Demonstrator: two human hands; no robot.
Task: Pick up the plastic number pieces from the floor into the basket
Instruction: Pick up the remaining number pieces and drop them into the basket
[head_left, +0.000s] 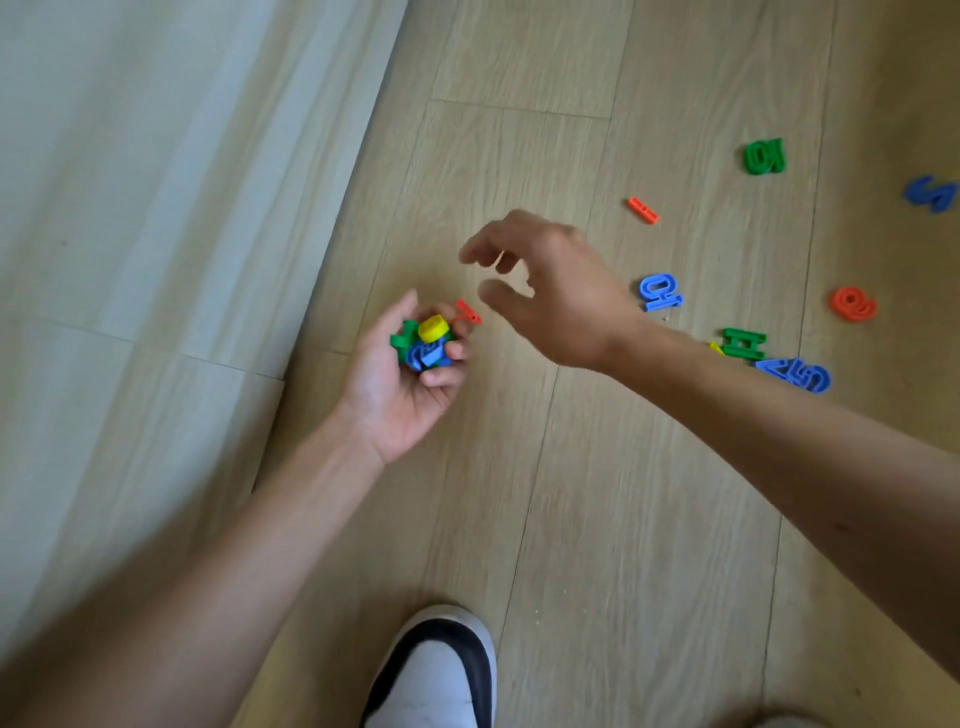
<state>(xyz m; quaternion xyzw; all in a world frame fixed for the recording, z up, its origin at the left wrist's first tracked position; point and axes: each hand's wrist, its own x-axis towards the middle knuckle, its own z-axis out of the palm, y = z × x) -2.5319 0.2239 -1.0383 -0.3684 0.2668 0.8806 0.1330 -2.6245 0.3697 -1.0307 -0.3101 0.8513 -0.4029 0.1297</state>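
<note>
My left hand (400, 384) is palm up over the floor, cupped around a bunch of number pieces (426, 343): green, blue and yellow ones, with a red piece (469, 312) sticking out at the fingertips. My right hand (550, 291) hovers just right of it, fingers apart and holding nothing. On the floor to the right lie a small orange bar (643, 210), a green 10 (763, 156), a blue 10 (660, 292), a red piece (852, 304), a green piece (744, 344), blue digits (797, 374) and a blue piece (932, 193) at the right edge. No basket is in view.
A pale wall or panel (156, 208) runs along the left side, meeting the wood-plank floor (571, 493) on a diagonal. My foot in a white and black slipper (436, 670) stands at the bottom centre.
</note>
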